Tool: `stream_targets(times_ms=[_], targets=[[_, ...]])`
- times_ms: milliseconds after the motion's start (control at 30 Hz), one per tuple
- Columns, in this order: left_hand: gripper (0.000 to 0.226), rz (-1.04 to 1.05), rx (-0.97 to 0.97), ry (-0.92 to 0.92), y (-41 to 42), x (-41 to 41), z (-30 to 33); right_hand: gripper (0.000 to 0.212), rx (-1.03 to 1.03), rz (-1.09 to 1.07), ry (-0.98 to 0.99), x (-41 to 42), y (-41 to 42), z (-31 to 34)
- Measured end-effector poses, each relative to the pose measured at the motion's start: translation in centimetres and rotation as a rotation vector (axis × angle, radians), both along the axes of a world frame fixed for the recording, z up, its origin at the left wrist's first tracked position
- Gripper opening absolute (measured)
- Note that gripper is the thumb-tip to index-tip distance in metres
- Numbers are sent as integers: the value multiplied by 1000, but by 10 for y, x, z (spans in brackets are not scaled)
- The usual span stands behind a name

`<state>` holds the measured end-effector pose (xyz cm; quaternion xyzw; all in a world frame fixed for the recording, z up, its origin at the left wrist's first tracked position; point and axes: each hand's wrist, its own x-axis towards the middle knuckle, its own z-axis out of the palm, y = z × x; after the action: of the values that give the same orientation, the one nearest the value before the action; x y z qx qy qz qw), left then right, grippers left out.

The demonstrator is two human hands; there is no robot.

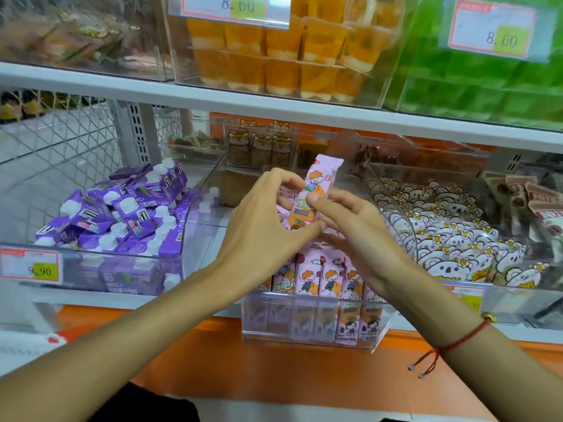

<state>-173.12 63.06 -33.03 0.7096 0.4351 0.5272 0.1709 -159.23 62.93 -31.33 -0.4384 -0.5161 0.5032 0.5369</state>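
A pink snack packet with a cartoon child on it stands upright in the middle of the view, above a clear bin. My left hand holds it from the left, thumb under its lower end and fingers curled behind it. My right hand pinches its middle from the right. Several more pink packets of the same kind stand packed in rows in the bin below both hands.
A clear bin of purple drink cartons sits at the left with a price tag. White bear-print packets fill the bin at the right. The upper shelf carries orange jelly cups and green packs.
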Motion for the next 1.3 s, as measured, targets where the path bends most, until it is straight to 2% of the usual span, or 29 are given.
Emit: stream_targets(times_ms=[100, 200, 300, 433, 533, 667, 800, 900, 1000, 1100, 1300], targets=[[35, -13, 22, 1, 1, -1, 2, 25, 22, 7, 5, 3, 1, 0], [25, -55, -3, -3, 1, -1, 1, 17, 22, 85, 12, 6, 2, 2], [20, -74, -23, -18, 4, -2, 0, 25, 75, 123, 0, 5, 1, 1], [38, 2, 36, 75, 5, -4, -2, 25, 188, -8, -71, 1, -2, -2], [37, 7, 45, 60, 5, -5, -1, 28, 222, -57, -104, 2, -3, -2], [34, -85, -135, -75, 5, -3, 4, 28, 131, -50, -143, 5, 0, 0], [34, -144, -336, -264, 5, -2, 11, 26, 26, -68, -101, 7, 2, 3], [35, -152, -370, -269, 4, -3, 12, 26, 9, -49, -66, 6, 2, 3], [38, -181, -336, -217, 3, -3, 13, 27, 64, -49, -67, 7, 2, 2], [34, -206, -202, -131, 2, -4, 14, 32, 167, -30, -145, 10, 2, 1], [37, -183, -50, -82, 5, -9, 12, 40, 276, 86, -200, 15, 2, -3]])
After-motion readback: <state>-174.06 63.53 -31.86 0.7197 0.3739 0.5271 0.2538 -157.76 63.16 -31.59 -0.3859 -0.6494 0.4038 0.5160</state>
